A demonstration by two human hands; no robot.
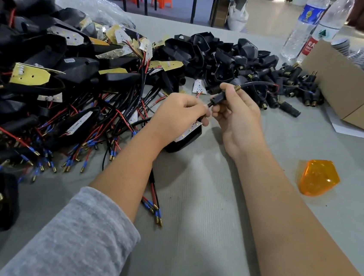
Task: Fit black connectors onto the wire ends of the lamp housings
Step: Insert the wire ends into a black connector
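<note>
Head view looks down on a grey felt-covered bench (203, 207) where both hands meet at the centre. The right hand (234, 118) pinches a small black plastic connector with a brass threaded tip (222, 95) between thumb and fingers, tilted so its open end faces left. The left hand (179, 112) curls its fingertips round a wire end right at that opening, and seems to steady the black lamp housing with a white LED board (188, 136) that sits under its palm; holding both close probably keeps the short wire lined up for pushing in. Wired black housings with red and black leads (58, 91) lie heaped within left reach, loose black connectors (294, 86) within right reach, likely so that each hand feeds itself. An orange translucent lens (318, 178) lies apart on the right.
</note>
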